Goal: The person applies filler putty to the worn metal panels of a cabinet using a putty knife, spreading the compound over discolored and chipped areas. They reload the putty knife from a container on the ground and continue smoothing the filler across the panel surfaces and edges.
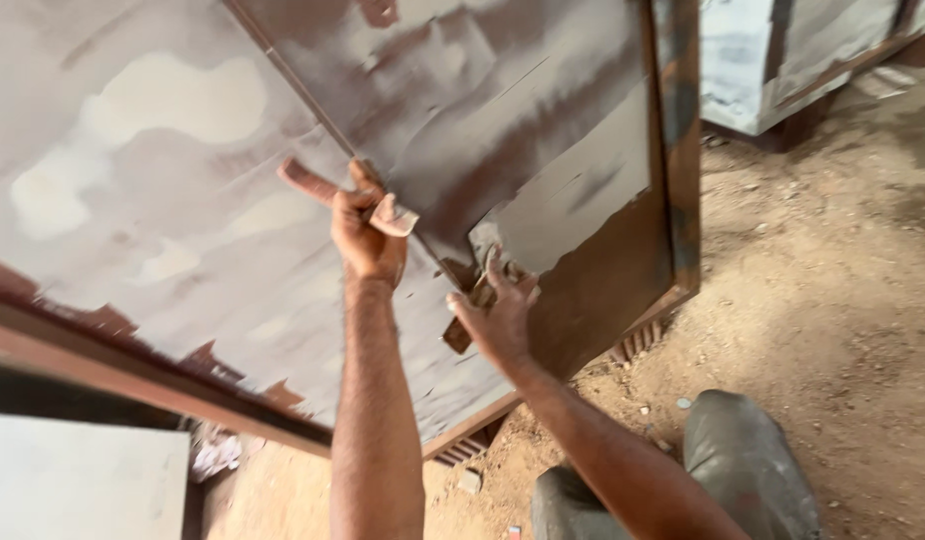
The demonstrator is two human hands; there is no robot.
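Note:
A large brown metal door panel [603, 290] stands tilted before me, mostly smeared with grey putty [153, 230]. My left hand [366, 235] is raised against it and grips a flat scraper blade [308, 182] that carries a lump of putty. Lower and to the right, my right hand [498, 315] holds a second putty knife [463, 325] pressed to the panel at the edge of the grey coat, next to a bare brown patch. Both forearms reach up from the bottom of the view.
Sandy dirt floor [833, 290] spreads to the right. My knee in grey trousers [743, 460] is at the bottom right. Another putty-coated panel [773, 60] stands at the top right, and a pale flat sheet [73, 480] lies at the bottom left.

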